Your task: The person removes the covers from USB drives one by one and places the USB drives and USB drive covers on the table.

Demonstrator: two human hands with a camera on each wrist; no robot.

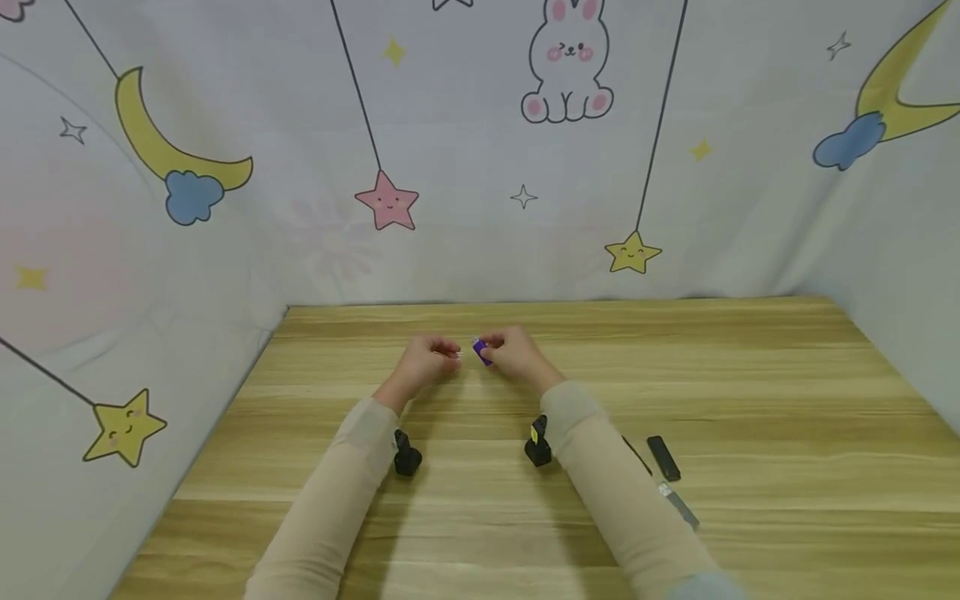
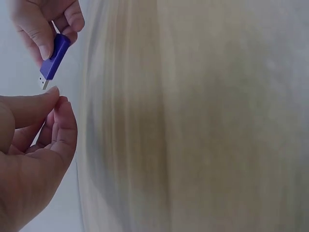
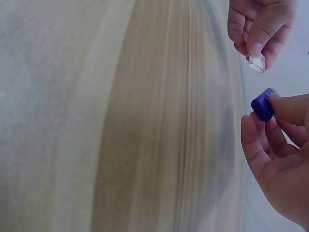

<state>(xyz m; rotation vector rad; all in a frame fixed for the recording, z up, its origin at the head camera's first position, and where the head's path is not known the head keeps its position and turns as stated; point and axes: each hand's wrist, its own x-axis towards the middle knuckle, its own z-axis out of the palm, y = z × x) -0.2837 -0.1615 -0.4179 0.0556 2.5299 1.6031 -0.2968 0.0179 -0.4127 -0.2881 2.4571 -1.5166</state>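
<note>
Over the far middle of the wooden table, my right hand pinches a purple USB flash drive between thumb and fingers. Its bare metal plug points toward the other hand. My left hand holds a small clear plastic cap at its fingertips, the cap's end facing the drive. A short gap separates cap and plug in the head view. From the left wrist, the left fingers hide nearly all of the cap.
A black stick-shaped item and a grey USB stick lie right of my right forearm. Beside them a thin dark strip is partly hidden by the sleeve. A printed cloth wall stands behind the table's far edge.
</note>
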